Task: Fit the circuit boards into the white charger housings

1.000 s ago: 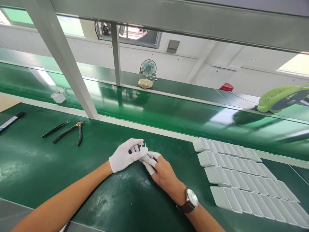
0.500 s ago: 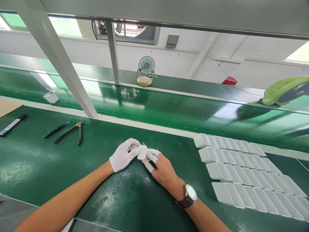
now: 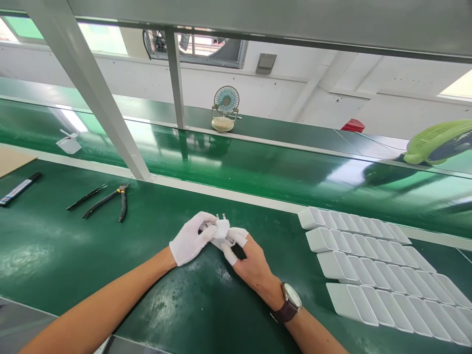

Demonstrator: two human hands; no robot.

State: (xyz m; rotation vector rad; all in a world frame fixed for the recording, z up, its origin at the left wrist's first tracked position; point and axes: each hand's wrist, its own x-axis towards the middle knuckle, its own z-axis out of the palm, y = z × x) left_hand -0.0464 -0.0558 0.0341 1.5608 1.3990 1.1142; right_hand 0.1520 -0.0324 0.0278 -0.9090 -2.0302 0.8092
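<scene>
A small white power adapter (image 3: pixel 221 229) with two metal plug pins pointing up is held between my hands above the green bench. My left hand (image 3: pixel 191 238), in a white glove, is closed with thumb and fingers on its left side. Opposite it, my right hand (image 3: pixel 250 260) wears white finger covers and grips the lower right side with its fingertips. The underside of the adapter is partly hidden by my fingers. To the right, several rows of white plastic housings (image 3: pixel 344 265) lean on one another.
Black-handled pliers (image 3: pixel 110 200), tweezers (image 3: pixel 86 197) and a marker (image 3: pixel 20 189) lie at the left. Behind the bench edge runs a green conveyor belt (image 3: pixel 243 167) carrying a white plug piece (image 3: pixel 69 144). A slanted metal post (image 3: pixel 92 91) rises at the left. Beyond stand a small fan (image 3: pixel 224 108) and a green fan (image 3: pixel 437 142).
The adapter has been turned between my fingers, so both pins now show pointing up. The white piece on the conveyor has shifted left.
</scene>
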